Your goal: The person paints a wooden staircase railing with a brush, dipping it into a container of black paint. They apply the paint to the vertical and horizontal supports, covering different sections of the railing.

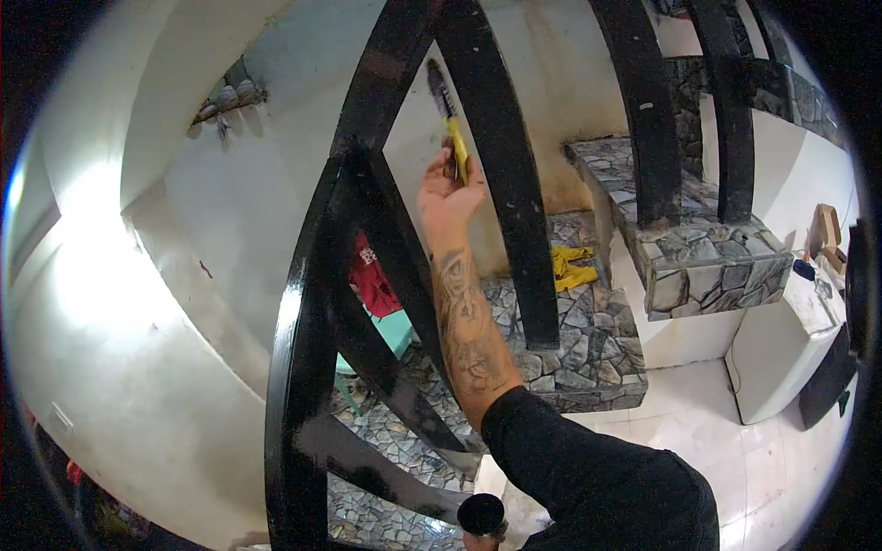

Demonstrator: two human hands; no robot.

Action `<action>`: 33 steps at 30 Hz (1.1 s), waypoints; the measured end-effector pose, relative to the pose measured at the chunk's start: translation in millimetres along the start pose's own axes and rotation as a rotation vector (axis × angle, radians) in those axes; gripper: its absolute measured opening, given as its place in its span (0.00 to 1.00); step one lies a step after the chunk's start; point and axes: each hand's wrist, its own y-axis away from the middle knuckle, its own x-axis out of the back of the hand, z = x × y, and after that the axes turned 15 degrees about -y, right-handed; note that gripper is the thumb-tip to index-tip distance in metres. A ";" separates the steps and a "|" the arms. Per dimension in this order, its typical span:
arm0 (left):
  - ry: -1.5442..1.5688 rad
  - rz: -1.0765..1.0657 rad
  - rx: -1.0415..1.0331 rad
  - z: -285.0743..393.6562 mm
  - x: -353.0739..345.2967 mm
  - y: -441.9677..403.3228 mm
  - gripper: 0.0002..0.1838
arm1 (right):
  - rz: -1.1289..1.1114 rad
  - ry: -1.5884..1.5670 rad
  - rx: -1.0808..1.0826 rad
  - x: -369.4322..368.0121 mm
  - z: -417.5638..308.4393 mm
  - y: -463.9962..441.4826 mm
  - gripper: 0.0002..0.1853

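Observation:
My right hand (pixel 450 191) is raised between black-painted beams, its fingers closed round the yellow handle of a paintbrush (pixel 457 138). The brush points upward, and its dark bristles lie in the gap between a black beam (pixel 491 119) on the right and another black beam (pixel 377 87) on the left. Whether the bristles touch a beam is hard to tell. At the bottom edge, my left hand (pixel 481 543) shows only in part, closed round a small container of black paint (pixel 480 512).
Stone-clad steps (pixel 588 363) and a stone ledge (pixel 717 266) lie below and to the right. A yellow cloth (pixel 573 267) rests on the stone. Behind the beams are a red cloth (pixel 375 280) and a green plastic seat (pixel 393 332). A white appliance (pixel 781 354) stands at right.

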 end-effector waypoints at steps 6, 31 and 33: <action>-0.002 0.000 -0.010 -2.7 1.7 9.1 0.34 | -0.018 0.172 0.045 -15.8 24.3 -12.3 0.15; 0.048 -0.038 0.034 -9.9 -4.4 26.5 0.38 | 0.079 0.123 0.090 18.2 -4.4 12.4 0.17; 0.013 -0.012 -0.003 -7.3 -3.9 25.9 0.37 | 0.049 0.127 0.092 -2.5 12.7 4.2 0.17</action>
